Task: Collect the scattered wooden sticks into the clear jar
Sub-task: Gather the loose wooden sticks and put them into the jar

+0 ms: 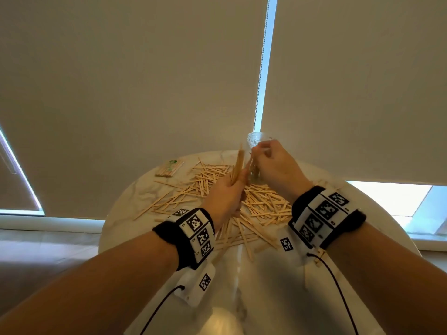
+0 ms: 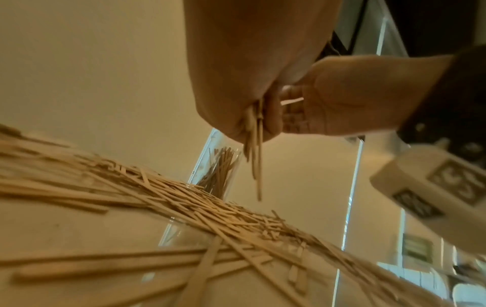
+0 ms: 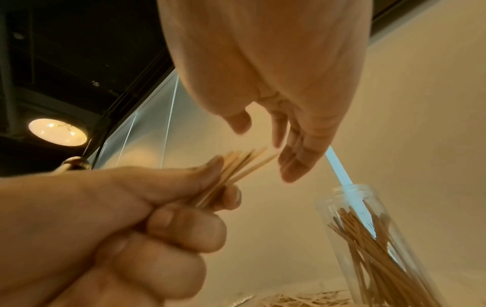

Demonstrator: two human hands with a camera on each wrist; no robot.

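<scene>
Head view: loose wooden sticks [image 1: 256, 206] blanket the round marble table [image 1: 285, 286], too many to count, with one banded packet of sticks [image 1: 169, 168] at far left. Left hand [image 1: 227, 197] grips a bundle [image 1: 238, 163]. Right hand [image 3: 297, 133], fingers loose and holding nothing, hovers beside the one clear jar [image 3: 378, 245], already partly filled with sticks.

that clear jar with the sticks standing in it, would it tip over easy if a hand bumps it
Probably yes. The clear jar is tall and narrow, so a knock near its rim would likely tip it. It looks like thin plastic and is only partly filled with wooden sticks, so likely light. The sticks lean to one side, which may shift its balance a little.
</scene>
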